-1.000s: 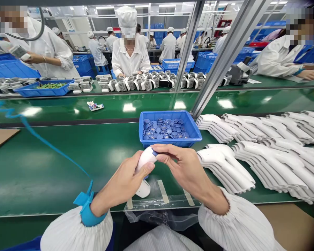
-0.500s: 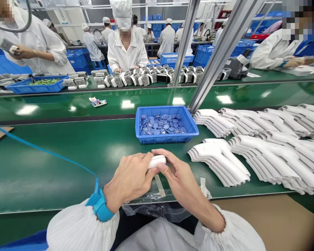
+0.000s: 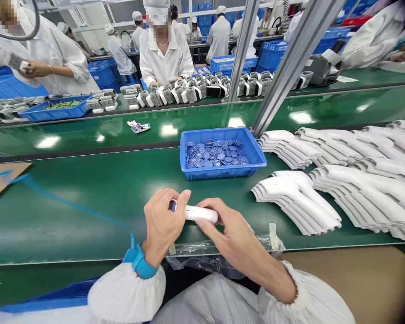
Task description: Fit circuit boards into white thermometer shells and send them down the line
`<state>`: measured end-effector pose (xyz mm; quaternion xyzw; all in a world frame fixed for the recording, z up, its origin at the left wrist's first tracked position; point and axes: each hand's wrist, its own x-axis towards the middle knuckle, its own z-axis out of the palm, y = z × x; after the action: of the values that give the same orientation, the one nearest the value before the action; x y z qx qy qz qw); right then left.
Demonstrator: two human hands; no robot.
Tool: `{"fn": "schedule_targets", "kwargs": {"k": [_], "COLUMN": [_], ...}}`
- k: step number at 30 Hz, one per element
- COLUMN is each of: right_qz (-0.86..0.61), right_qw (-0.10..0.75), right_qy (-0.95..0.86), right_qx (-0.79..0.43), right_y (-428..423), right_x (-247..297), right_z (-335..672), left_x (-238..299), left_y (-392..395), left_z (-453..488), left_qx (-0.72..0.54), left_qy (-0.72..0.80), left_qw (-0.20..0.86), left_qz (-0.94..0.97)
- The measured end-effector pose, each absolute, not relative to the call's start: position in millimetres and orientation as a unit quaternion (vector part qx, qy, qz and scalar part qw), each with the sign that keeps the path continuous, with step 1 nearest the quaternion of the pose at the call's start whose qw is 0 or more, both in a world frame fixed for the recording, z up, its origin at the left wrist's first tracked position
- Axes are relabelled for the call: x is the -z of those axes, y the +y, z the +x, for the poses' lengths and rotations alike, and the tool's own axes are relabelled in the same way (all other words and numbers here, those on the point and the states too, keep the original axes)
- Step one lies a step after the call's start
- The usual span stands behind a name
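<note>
Between my two hands is a white plastic housing (image 3: 201,213), long and rounded, with a seam along its side and a dark end at the left. My left hand (image 3: 164,220) grips the left end, thumb raised along it. A blue wrist strap (image 3: 141,262) with a cord circles that wrist. My right hand (image 3: 224,227) pinches the right end between thumb and fingers. Both hands are above the green bench (image 3: 87,216), close to its front edge. Just beyond them stands a blue bin (image 3: 222,172) of small blue round parts (image 3: 216,154).
Stacked white shell halves (image 3: 300,198) lie to the right. A metal post (image 3: 283,76) rises behind the bin. Clear plastic film (image 3: 202,248) is taped at the front edge. Cardboard (image 3: 6,177) lies at left. Across the belt, co-workers (image 3: 165,54) sit behind grey-white units (image 3: 189,93).
The housing has turned so more of its length and its dark left end show. My left hand has shifted its grip, thumb now up. The view has swung slightly.
</note>
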<state>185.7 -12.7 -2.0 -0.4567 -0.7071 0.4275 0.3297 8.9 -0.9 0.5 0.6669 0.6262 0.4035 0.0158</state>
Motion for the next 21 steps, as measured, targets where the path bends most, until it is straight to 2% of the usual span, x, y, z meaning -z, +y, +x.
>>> {"fn": "schedule_targets", "kwargs": {"k": [3,5,7,9,11,13,15,17,18,21], "right_qz": [-0.44,-0.434,-0.437,-0.458,-0.477,-0.462,-0.429,-0.435,-0.452,-0.493], "right_qw": [0.283,0.292,0.309,0.308,0.271,0.203,0.141,0.13,0.14,0.129], "right_qy": [-0.78,-0.799,-0.786,-0.728,-0.605,-0.453,-0.374,-0.43,-0.503,-0.744], "right_qx": [-0.345,-0.298,-0.308,-0.407,-0.577,-0.735,-0.81,-0.78,-0.724,-0.433], "right_y": [-17,-20,-22,-18,-9,2,11,13,11,2], "right_x": [3,7,8,6,1,-2,-4,-5,-5,-6], "right_z": [170,163,162,164,168,169,167,160,156,144], "left_x": [11,10,3,-5,-10,-8,1,12,17,26], "left_y": [10,16,16,11,3,-2,1,12,19,37], "left_z": [15,16,10,-1,-12,-19,-18,-12,-8,0], "left_qx": [-0.437,-0.434,-0.411,-0.387,-0.406,-0.506,-0.61,-0.638,-0.623,-0.558], "left_qy": [0.609,0.591,0.588,0.589,0.578,0.568,0.579,0.616,0.637,0.678], "left_qw": [-0.029,-0.046,-0.032,0.015,0.074,0.122,0.143,0.148,0.151,0.143], "left_qz": [0.661,0.679,0.697,0.71,0.704,0.638,0.521,0.438,0.428,0.457]}}
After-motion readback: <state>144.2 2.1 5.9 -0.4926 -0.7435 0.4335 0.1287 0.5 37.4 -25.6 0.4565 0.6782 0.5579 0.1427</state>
